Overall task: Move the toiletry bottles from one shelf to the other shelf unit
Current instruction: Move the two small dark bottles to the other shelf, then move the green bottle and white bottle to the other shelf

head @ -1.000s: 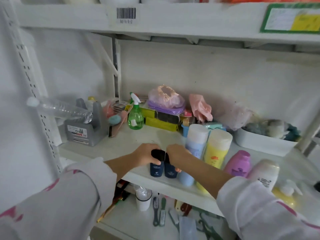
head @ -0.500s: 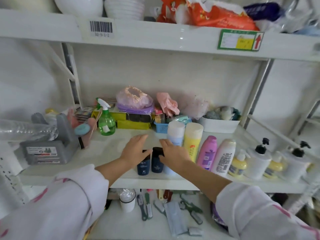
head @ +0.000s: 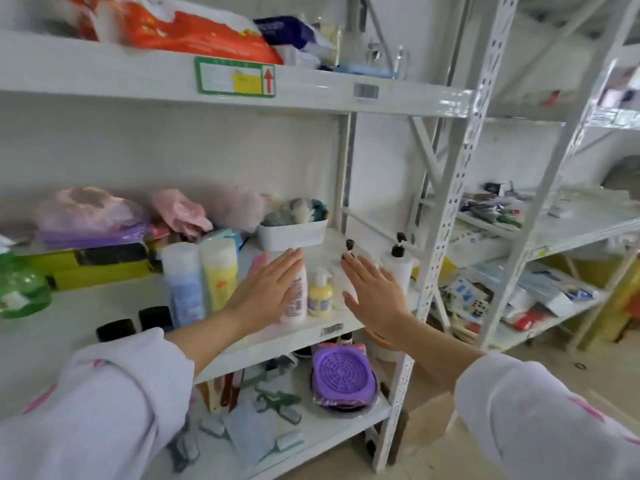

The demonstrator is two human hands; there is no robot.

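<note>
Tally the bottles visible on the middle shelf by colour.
Blue bottle: 1
Yellow bottles: 2
Pink bottle: 1
White bottles: 3
Dark black-capped bottles: 2
Green spray bottle: 1
Total: 10

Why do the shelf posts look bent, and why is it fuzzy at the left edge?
Head view: the wide-angle lens bows the shelf post and stretches the corners. Motion blur smears the green spray bottle at the left edge and the sleeves. Both open hands, left hand and right hand, look sharper. Lighting is soft and even, with no harsh glare.
</note>
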